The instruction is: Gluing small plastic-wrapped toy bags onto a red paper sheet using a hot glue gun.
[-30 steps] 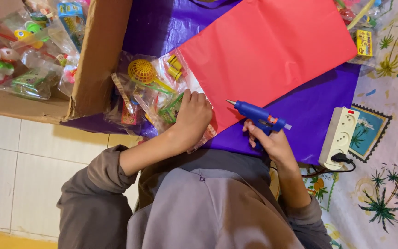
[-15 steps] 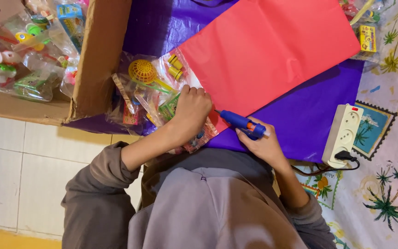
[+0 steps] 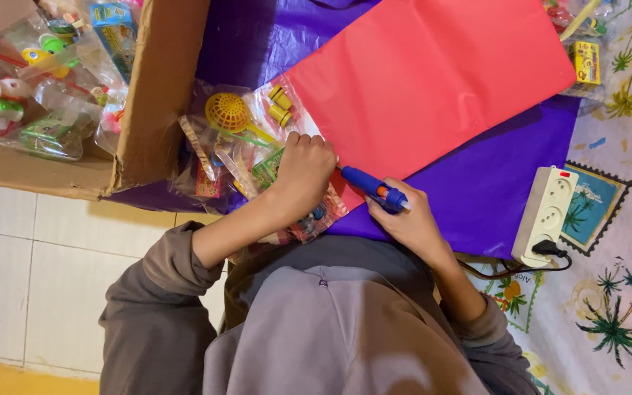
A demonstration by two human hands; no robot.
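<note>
Left hand [image 3: 303, 170] down on a clear toy packet [image 3: 257, 157] at the lower left corner of the red sheet [image 3: 426, 80], fingers curled under, knuckles up. Grip drawn together there, but cannot tell whether clamped on the packet or only pressing it flat.

Right hand [image 3: 408, 219] just below the red sheet's lower edge, grip clamped round a blue glue gun [image 3: 373, 188]. Gun lying slantwise, its nozzle end pointing up-left toward the left hand and reaching the red sheet's corner, its orange trigger part just at the fingers.

Packet half under the red sheet's corner, holding a yellow round sieve-like toy, small yellow cylinders and bits of green and red.

Under the red sheet, a purple sheet [image 3: 477, 190], showing below and to the left of it. Left of the red sheet, an open cardboard box [image 3: 159, 95] full of more bagged toys. Right of and below the red sheet, a white power strip [image 3: 546, 216] with a dark plug and cable in its lower end, lying on a palm-printed cloth [image 3: 616, 307]. At the red sheet's upper right corner, a small yellow carton [image 3: 587, 62]. Well to the lower left of the red sheet, white floor tiles [image 3: 53, 271]. Grey sleeves and grey top at the bottom of the view.
</note>
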